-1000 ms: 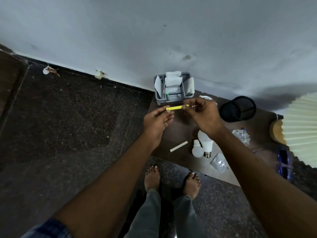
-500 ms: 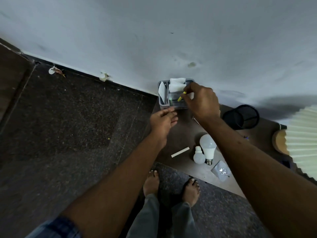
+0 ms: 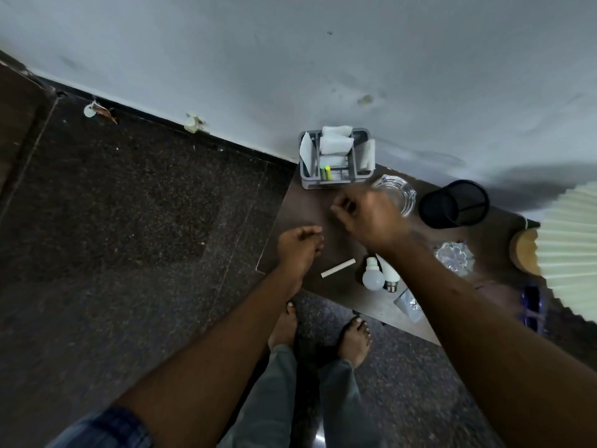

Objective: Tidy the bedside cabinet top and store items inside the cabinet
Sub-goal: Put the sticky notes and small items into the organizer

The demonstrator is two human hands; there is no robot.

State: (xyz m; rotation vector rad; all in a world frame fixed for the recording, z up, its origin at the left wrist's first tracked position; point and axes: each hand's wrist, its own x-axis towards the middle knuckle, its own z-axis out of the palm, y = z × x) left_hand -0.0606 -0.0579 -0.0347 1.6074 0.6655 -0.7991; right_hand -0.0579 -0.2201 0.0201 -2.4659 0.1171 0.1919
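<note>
A grey organiser caddy [image 3: 361, 176] stands at the far left corner of the dark cabinet top [image 3: 300, 215], against the wall. A yellow marker [image 3: 327, 172] now stands in its front compartment beside white papers. My right hand [image 3: 365, 215] hovers just in front of the caddy with curled fingers and nothing in it. My left hand [image 3: 298, 245] hangs over the cabinet's left edge, fingers loosely curled, empty. A white stick [image 3: 338, 268] and two white bulbs [image 3: 373, 276] lie near the front edge.
A glass ashtray [image 3: 399, 192] sits behind my right hand, a black mesh pen cup [image 3: 454, 203] to its right. A foil wrapper [image 3: 454, 258], a pleated lampshade [image 3: 571, 234] on a wooden base and a small packet [image 3: 410, 303] occupy the right. My bare feet stand below.
My right hand carried the yellow marker to the caddy, dropped it in the front compartment and pulled back. My left hand let go of the marker and drew back toward me.
</note>
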